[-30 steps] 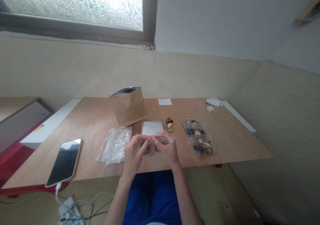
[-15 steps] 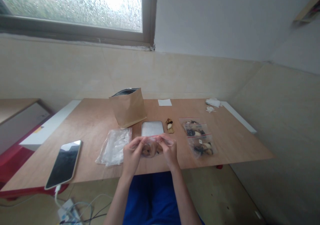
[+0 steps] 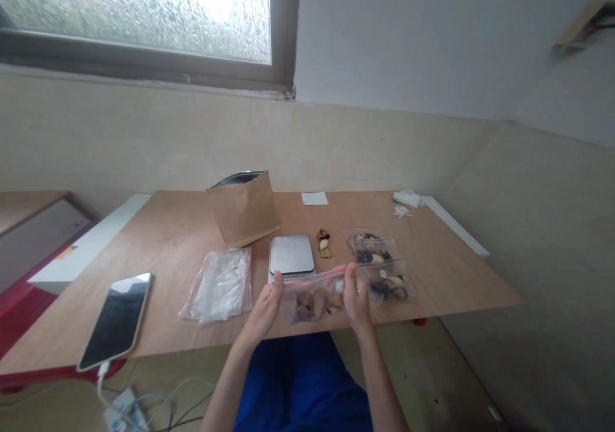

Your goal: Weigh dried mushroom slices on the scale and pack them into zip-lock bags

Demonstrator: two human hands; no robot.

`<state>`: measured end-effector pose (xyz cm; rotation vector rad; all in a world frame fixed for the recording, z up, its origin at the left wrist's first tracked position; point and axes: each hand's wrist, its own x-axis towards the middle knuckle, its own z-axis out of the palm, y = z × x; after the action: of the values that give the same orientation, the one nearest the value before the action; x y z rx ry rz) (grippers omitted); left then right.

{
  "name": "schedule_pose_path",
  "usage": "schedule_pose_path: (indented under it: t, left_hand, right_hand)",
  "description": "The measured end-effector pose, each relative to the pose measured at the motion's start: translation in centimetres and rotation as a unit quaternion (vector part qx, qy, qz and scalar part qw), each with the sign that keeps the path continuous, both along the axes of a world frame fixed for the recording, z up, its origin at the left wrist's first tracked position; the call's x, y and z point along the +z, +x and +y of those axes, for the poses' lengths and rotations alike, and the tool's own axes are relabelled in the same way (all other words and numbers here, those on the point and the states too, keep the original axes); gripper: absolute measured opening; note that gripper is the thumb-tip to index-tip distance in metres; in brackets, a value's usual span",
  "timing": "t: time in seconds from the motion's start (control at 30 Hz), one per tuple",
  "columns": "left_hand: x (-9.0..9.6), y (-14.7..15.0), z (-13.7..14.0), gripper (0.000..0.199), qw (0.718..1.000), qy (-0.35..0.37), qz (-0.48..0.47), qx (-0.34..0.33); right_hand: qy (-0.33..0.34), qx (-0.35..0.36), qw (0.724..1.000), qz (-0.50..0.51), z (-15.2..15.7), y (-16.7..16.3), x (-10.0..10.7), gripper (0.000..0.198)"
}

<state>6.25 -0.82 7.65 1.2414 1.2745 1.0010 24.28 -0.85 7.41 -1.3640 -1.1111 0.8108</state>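
A clear zip bag [image 3: 314,300] with brown dried pieces in it is stretched between my hands, its red-edged top pulled straight. My left hand [image 3: 264,307] pinches the bag's left top corner. At the right top corner my right hand [image 3: 356,297] grips it with the thumb on top. Just behind the bag lies a small flat scale [image 3: 291,254] with a silver plate. Several filled zip bags [image 3: 384,278] overlap to the right of my right hand. A few dried pieces [image 3: 324,244] lie beside the scale.
Left of the scale are flat clear bags [image 3: 221,284] and an upright brown paper pouch [image 3: 245,211]. A phone [image 3: 118,320] on a white cable lies near the left front edge. White paper [image 3: 314,199] and crumpled tissue [image 3: 406,200] sit at the back.
My hands have moved apart, the right one further right, drawing the bag's top from bunched to straight. The scale's plate and the bag's contents show more fully.
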Motion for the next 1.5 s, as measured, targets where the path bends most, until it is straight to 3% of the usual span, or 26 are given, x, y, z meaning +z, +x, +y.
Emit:
schedule_pose_path:
  t: [0.07, 0.13, 0.17, 0.27, 0.4, 0.5, 0.63, 0.7, 0.8, 0.93, 1.07, 1.27, 1.33, 1.4, 1.5]
  left_hand:
    - [-0.1, 0.0, 0.1, 0.068, 0.998, 0.002, -0.038, -0.052]
    - [0.0, -0.4, 0.3, 0.071, 0.995, 0.001, -0.075, -0.062]
    - [0.1, -0.7, 0.4, 0.07, 0.995, 0.003, -0.083, -0.05]
    - [0.1, -1.8, 0.5, 0.067, 0.997, 0.016, -0.08, 0.012]
    - [-0.1, -3.1, 0.4, 0.064, 0.992, 0.034, -0.072, 0.097]
    - [-0.3, -3.3, 0.5, 0.062, 0.987, 0.038, -0.076, 0.136]
    - [-0.4, -3.1, 0.6, 0.061, 0.986, 0.038, -0.064, 0.149]
    - [-0.4, -3.1, 0.7, 0.061, 0.987, 0.036, -0.063, 0.145]
    - [-0.5, -3.1, 0.7, 0.059, 0.986, 0.038, -0.073, 0.148]
    - [-0.7, -3.2, 0.9, 0.058, 0.984, 0.042, -0.065, 0.161]
    - [-0.9, -3.3, 0.9, 0.057, 0.983, 0.051, -0.056, 0.166]
    - [-0.9, -3.7, 0.7, 0.053, 0.975, 0.081, -0.055, 0.2]
    - [-1.0, -3.9, 0.6, 0.053, 0.971, 0.086, -0.055, 0.217]
    - [-1.0, -4.1, 0.7, 0.053, 0.967, 0.086, -0.055, 0.232]
    - [-1.1, -4.3, 0.7, 0.052, 0.963, 0.084, -0.06, 0.248]
  right_hand:
    - [0.001, -0.06, 0.998, -0.018, -0.3, 2.1, -0.1, 0.064]
    - [-0.008, -0.133, 0.991, -0.024, -0.5, 4.8, -0.2, 0.066]
    - [-0.024, -0.17, 0.985, -0.027, -0.6, 6.4, -0.3, 0.067]
    - [-0.085, -0.192, 0.977, -0.042, -0.9, 11.4, -0.9, 0.067]
    - [-0.11, -0.253, 0.949, -0.151, -1.1, 16.3, -2.8, 0.067]
    - [-0.125, -0.334, 0.894, -0.271, -0.9, 16.8, -4.3, 0.062]
    - [-0.04, -0.451, 0.806, -0.38, -0.9, 13.4, -5.8, 0.055]
    - [-0.015, -0.47, 0.788, -0.398, -0.9, 11.3, -6.5, 0.047]
    - [-0.022, -0.439, 0.797, -0.414, -0.8, 9.6, -7.4, 0.041]
    - [-0.083, -0.407, 0.81, -0.414, 0.3, 9.7, -7.7, 0.04]
    - [-0.129, -0.404, 0.811, -0.403, 2.5, 10.4, -7.2, 0.04]
    - [-0.144, -0.37, 0.815, -0.421, 6.2, 10.9, -5.9, 0.04]
    - [-0.118, -0.374, 0.813, -0.431, 7.2, 10.3, -5.2, 0.04]
    - [-0.049, -0.344, 0.829, -0.438, 7.9, 8.9, -4.5, 0.04]
    - [0.057, -0.177, 0.872, -0.452, 9.0, 5.6, -4.3, 0.039]
